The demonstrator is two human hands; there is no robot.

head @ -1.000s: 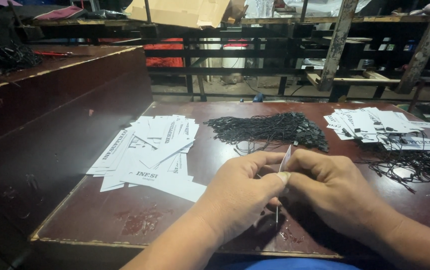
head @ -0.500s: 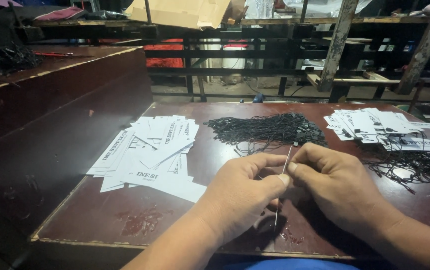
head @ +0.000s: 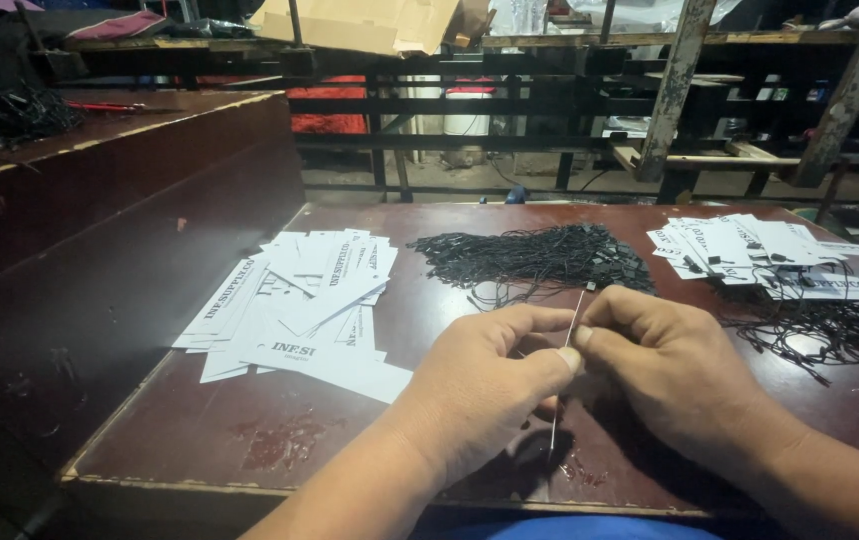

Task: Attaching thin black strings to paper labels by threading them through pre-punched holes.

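On a dark table, both hands pinch one upright white tag, edge-on. Left hand and right hand close on it, touching; cords lie beyond the tag.

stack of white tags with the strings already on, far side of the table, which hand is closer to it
Right. The right hand lies below and just left of that strung tag stack. The left hand sits farther left, closer to the plain white tag pile.

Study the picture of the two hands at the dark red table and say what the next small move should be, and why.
Probably draw the thin string on through with the right hand while the left hand steadies it. Both hands pinch the string between fingertips, its lower end hangs below them, and the strung tags lie to the right, the loose white tags to the left.
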